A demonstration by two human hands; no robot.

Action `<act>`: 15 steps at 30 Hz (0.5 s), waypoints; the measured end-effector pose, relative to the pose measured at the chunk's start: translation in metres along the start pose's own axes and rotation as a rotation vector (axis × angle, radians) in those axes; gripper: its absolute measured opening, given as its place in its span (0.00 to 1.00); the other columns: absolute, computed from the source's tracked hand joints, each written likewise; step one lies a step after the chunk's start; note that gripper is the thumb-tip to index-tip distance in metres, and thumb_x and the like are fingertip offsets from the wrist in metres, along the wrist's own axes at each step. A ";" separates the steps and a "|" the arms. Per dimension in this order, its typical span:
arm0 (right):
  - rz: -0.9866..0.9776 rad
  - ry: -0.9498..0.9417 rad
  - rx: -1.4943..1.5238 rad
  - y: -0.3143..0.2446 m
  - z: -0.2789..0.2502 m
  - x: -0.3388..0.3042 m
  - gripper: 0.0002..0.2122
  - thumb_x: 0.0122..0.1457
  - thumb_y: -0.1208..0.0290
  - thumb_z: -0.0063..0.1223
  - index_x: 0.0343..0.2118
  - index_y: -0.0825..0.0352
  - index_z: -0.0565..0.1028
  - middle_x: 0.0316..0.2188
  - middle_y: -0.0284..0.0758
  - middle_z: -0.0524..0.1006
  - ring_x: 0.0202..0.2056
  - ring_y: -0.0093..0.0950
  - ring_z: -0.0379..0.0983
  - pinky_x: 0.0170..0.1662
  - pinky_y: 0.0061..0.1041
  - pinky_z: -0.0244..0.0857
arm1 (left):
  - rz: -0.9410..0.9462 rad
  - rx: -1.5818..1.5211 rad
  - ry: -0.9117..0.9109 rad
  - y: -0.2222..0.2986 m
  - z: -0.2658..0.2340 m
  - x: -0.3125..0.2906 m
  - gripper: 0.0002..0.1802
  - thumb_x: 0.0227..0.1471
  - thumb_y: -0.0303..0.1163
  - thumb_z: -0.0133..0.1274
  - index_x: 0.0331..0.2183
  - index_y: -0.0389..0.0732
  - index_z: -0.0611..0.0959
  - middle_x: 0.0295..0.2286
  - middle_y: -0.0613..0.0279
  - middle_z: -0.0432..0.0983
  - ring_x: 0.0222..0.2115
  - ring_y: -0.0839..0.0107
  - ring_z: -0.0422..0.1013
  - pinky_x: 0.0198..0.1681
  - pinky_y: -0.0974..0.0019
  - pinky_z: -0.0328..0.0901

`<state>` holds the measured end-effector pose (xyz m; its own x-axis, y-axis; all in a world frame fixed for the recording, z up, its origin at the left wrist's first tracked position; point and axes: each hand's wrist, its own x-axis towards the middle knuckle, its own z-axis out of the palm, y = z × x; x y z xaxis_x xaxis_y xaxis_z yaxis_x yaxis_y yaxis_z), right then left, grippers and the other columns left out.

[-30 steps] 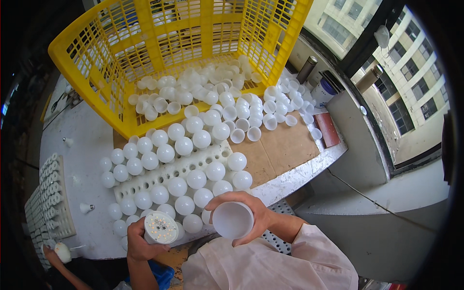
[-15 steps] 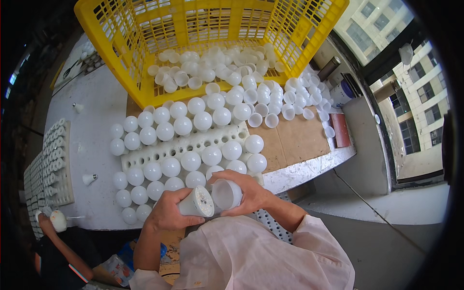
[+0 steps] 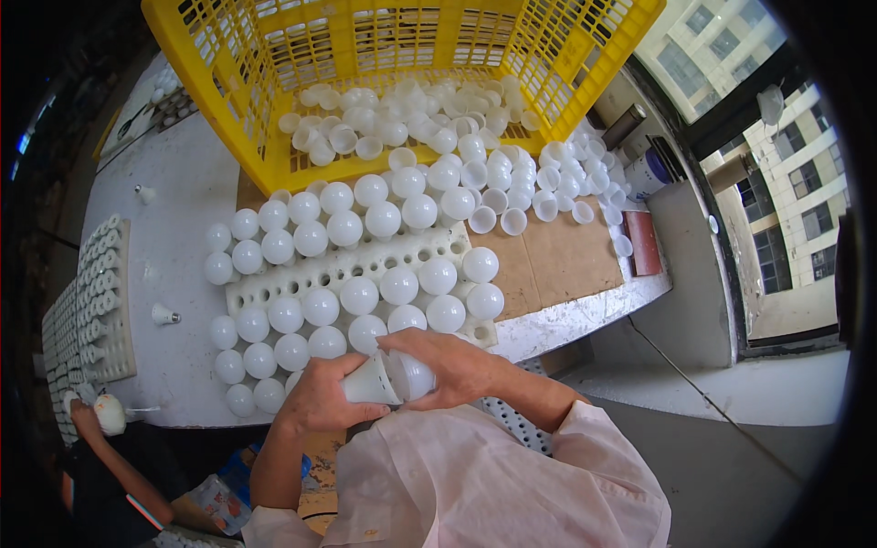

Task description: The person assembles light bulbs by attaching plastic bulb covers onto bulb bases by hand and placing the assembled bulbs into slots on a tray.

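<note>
In front of my chest, my left hand (image 3: 322, 395) grips a white LED bulb base (image 3: 371, 382), its wide end turned to the right. My right hand (image 3: 449, 365) is wrapped round a translucent white bulb cover (image 3: 413, 374). The cover's open rim meets the wide end of the base; whether it is seated cannot be made out. Just beyond my hands, bulbs with round white covers (image 3: 359, 296) stand in rows in a white foam tray (image 3: 320, 274) with a line of bare holes.
A yellow crate (image 3: 265, 173) on its side holds many loose covers (image 3: 402, 110); more spill onto cardboard (image 3: 557, 265) at right. Bulb bases fill a tray (image 3: 114, 320) at left, beside a lone base (image 3: 164, 315). A co-worker's hand (image 3: 87, 420) is at lower left. A window is at right.
My right hand has brought the cover leftward against the bulb base, hiding the base's circuit board. The base has turned slightly in my left hand.
</note>
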<state>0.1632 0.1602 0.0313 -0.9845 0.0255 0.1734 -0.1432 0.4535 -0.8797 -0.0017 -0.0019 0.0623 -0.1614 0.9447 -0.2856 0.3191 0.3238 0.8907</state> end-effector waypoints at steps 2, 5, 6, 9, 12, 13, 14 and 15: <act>-0.019 -0.004 -0.028 0.000 0.005 0.000 0.40 0.37 0.71 0.67 0.56 0.69 0.57 0.45 0.44 0.67 0.43 0.43 0.67 0.44 0.37 0.64 | -0.026 0.045 -0.013 0.000 0.002 0.000 0.29 0.25 0.33 0.70 0.35 0.34 0.80 0.27 0.54 0.78 0.29 0.68 0.75 0.35 0.67 0.68; -0.024 -0.007 -0.043 0.000 0.010 -0.001 0.39 0.38 0.73 0.66 0.55 0.71 0.57 0.44 0.45 0.67 0.43 0.43 0.67 0.44 0.37 0.64 | -0.042 0.069 -0.004 -0.003 0.006 -0.001 0.29 0.25 0.32 0.70 0.35 0.34 0.80 0.27 0.54 0.78 0.29 0.68 0.75 0.35 0.67 0.68; -0.035 -0.009 -0.045 0.000 0.011 -0.001 0.39 0.38 0.73 0.66 0.55 0.70 0.57 0.44 0.45 0.67 0.43 0.43 0.68 0.45 0.37 0.64 | -0.044 0.070 -0.019 -0.003 0.007 -0.001 0.28 0.26 0.33 0.69 0.36 0.34 0.80 0.28 0.52 0.78 0.29 0.65 0.76 0.36 0.65 0.68; -0.045 -0.007 -0.050 0.003 0.017 -0.004 0.38 0.38 0.73 0.66 0.54 0.70 0.58 0.44 0.44 0.67 0.44 0.43 0.67 0.45 0.36 0.64 | -0.050 0.066 -0.035 -0.006 0.009 -0.001 0.28 0.28 0.34 0.69 0.36 0.34 0.80 0.29 0.50 0.78 0.30 0.62 0.76 0.36 0.64 0.68; -0.115 0.049 -0.036 0.012 0.025 -0.003 0.36 0.37 0.73 0.67 0.52 0.69 0.60 0.44 0.42 0.67 0.44 0.41 0.66 0.45 0.36 0.64 | -0.042 0.061 -0.036 -0.012 0.013 0.001 0.28 0.28 0.36 0.69 0.35 0.33 0.80 0.28 0.50 0.79 0.30 0.64 0.76 0.36 0.65 0.69; -0.189 0.098 -0.019 0.012 0.029 -0.002 0.34 0.37 0.73 0.67 0.51 0.69 0.62 0.43 0.41 0.68 0.44 0.40 0.66 0.45 0.35 0.64 | -0.031 0.059 -0.032 -0.015 0.015 0.001 0.28 0.28 0.37 0.70 0.34 0.32 0.80 0.28 0.49 0.79 0.29 0.65 0.76 0.36 0.66 0.69; -0.187 0.097 -0.016 0.011 0.031 -0.002 0.34 0.37 0.73 0.67 0.51 0.69 0.62 0.43 0.41 0.68 0.44 0.40 0.66 0.45 0.35 0.64 | -0.034 0.058 -0.033 -0.020 0.018 0.002 0.28 0.28 0.37 0.70 0.34 0.32 0.80 0.28 0.49 0.79 0.29 0.65 0.76 0.36 0.66 0.69; -0.222 0.155 -0.006 0.009 0.034 -0.003 0.32 0.37 0.74 0.67 0.48 0.69 0.65 0.42 0.40 0.67 0.44 0.39 0.65 0.45 0.34 0.64 | -0.013 0.020 -0.035 -0.025 0.022 0.002 0.29 0.28 0.39 0.70 0.33 0.31 0.80 0.27 0.50 0.79 0.29 0.66 0.76 0.35 0.66 0.68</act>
<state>0.1611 0.1334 0.0078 -0.9020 0.0608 0.4275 -0.3523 0.4685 -0.8102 0.0103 -0.0068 0.0320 -0.1334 0.9414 -0.3097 0.3358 0.3370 0.8796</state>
